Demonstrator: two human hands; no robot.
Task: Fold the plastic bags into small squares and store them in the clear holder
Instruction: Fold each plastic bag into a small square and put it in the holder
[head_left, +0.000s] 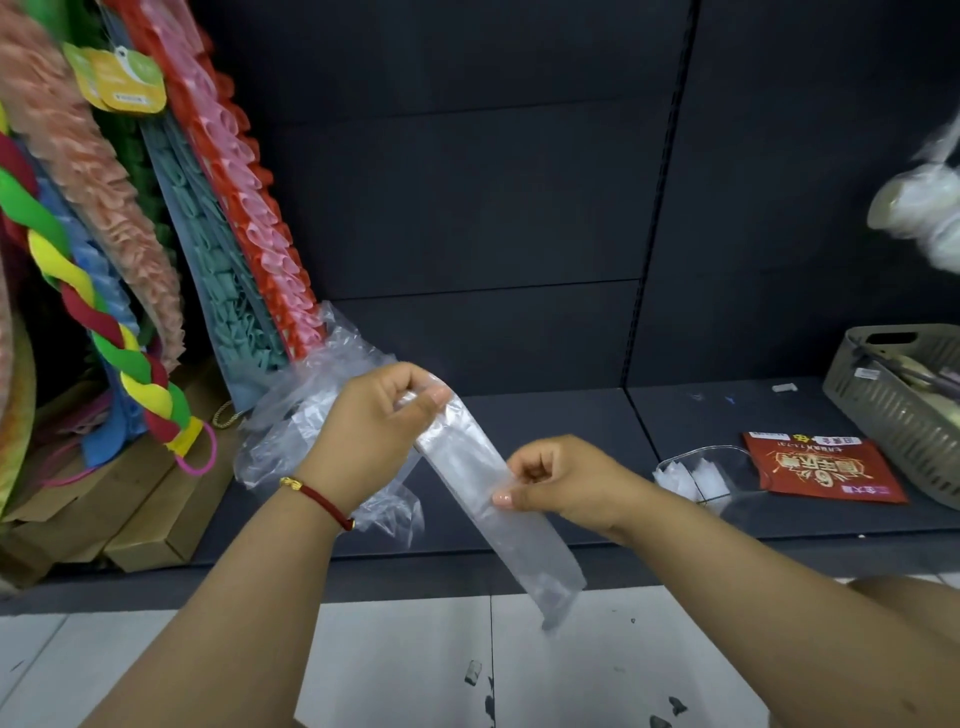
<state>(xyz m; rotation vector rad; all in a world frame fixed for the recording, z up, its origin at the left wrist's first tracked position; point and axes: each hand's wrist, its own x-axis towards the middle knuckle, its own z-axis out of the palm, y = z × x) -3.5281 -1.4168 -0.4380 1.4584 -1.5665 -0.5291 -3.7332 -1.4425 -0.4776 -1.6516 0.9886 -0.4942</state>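
While both forearms reached forward over the dark shelf (519, 415), the left hand (371, 415) was raised with its knuckles up and the right hand (561, 480) sat lower and nearer. One plastic bag (467, 457), flattened into a long narrow strip, slanted between them, its loose end hanging past the shelf edge above the tiled floor (405, 665). The left grip was closed on the strip's upper end, fingers curled round it; the right grip pinched the strip's edge midway, thumb against bent fingers. One crumpled heap of clear plastic (311, 395) lay behind the left wrist. Well to the right on the shelf lay one clear holder (696, 475) containing folded white squares, one red packet (821, 467) touching it, and one grey basket (904, 415).
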